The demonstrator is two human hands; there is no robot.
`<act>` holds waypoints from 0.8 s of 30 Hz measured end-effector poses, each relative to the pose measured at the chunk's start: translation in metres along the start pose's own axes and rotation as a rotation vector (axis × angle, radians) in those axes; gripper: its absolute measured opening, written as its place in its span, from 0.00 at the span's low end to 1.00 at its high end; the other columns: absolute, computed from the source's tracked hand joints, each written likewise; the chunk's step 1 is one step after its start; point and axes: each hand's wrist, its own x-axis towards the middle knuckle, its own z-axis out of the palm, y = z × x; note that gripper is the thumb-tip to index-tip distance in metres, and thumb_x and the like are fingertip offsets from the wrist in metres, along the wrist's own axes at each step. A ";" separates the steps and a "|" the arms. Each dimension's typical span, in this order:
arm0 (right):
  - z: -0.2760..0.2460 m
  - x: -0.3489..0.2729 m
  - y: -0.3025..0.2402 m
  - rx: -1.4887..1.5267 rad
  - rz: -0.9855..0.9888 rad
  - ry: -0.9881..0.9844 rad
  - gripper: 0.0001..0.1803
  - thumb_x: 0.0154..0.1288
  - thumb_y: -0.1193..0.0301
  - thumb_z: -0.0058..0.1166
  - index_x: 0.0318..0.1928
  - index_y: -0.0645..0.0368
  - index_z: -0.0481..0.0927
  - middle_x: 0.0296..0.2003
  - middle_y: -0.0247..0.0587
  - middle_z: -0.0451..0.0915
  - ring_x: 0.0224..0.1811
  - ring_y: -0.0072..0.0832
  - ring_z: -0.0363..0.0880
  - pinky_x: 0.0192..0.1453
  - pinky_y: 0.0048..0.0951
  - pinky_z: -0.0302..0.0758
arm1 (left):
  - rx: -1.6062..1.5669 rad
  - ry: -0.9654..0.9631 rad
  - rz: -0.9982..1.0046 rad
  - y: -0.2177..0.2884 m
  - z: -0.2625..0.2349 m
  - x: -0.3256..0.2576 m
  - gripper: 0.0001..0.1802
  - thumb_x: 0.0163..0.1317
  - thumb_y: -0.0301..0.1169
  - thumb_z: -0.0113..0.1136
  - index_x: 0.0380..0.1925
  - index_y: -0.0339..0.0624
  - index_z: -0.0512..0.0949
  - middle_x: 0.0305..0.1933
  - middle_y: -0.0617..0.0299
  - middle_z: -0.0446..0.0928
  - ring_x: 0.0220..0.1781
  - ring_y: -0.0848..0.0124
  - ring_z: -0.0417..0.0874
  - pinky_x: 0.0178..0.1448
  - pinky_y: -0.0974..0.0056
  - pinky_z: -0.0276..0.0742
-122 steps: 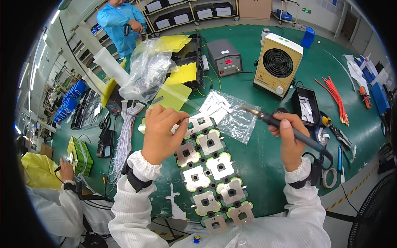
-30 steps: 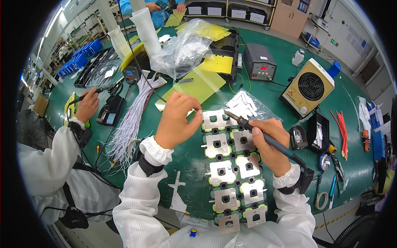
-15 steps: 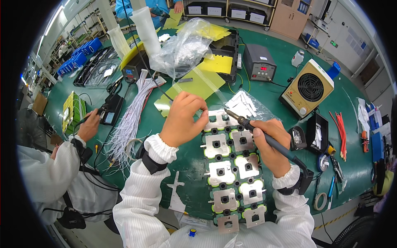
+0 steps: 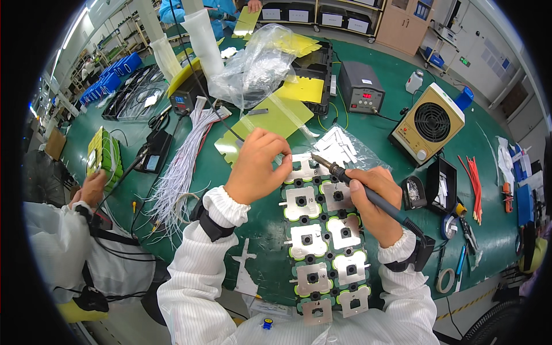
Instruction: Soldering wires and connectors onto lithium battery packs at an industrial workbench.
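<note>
My right hand (image 4: 380,225) is wrapped round the handle of a soldering iron (image 4: 340,172). The iron's metal tip points left, at the far end of a battery pack (image 4: 301,201) with square nickel plates in two columns and black round spacers between them. Thumb and forefinger of my left hand (image 4: 257,169) are pinched together beside the pack's far left corner; what they hold, if anything, is too small to make out. The tip is at the far plate, close to my left fingertips. Whether it touches the metal cannot be told.
Behind the pack lie white strips in a clear bag (image 4: 339,144) and yellow-green sheets (image 4: 270,129). A soldering station (image 4: 361,86) and a fan unit (image 4: 428,123) stand far right. White wires (image 4: 184,155) lie left. A co-worker's hand (image 4: 94,187) is at another pack (image 4: 106,155).
My hands and the iron have barely moved. The co-worker's hand at left has shifted away from the black stand to the yellow-green pack. Across the table, a person's yellow sheet has shifted slightly.
</note>
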 end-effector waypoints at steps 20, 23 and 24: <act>-0.001 -0.001 0.002 -0.007 -0.018 0.003 0.08 0.61 0.76 0.64 0.41 0.62 0.87 0.27 0.39 0.83 0.31 0.35 0.79 0.43 0.36 0.72 | 0.297 0.132 0.031 0.010 -0.023 -0.010 0.08 0.55 0.26 0.70 0.35 0.49 0.85 0.35 0.72 0.81 0.44 0.66 0.75 0.51 0.56 0.60; 0.000 -0.002 0.001 0.023 -0.007 0.049 0.08 0.61 0.76 0.63 0.41 0.63 0.87 0.27 0.39 0.82 0.31 0.35 0.79 0.43 0.36 0.72 | 0.254 0.118 0.014 0.011 -0.024 -0.012 0.08 0.54 0.25 0.68 0.35 0.47 0.84 0.35 0.70 0.81 0.44 0.65 0.76 0.50 0.56 0.61; -0.001 -0.002 0.000 0.025 -0.009 0.048 0.08 0.61 0.76 0.63 0.41 0.63 0.87 0.27 0.39 0.82 0.31 0.35 0.79 0.43 0.36 0.72 | 0.256 0.119 0.014 0.010 -0.025 -0.013 0.08 0.54 0.25 0.68 0.35 0.47 0.84 0.35 0.70 0.81 0.44 0.65 0.76 0.50 0.56 0.61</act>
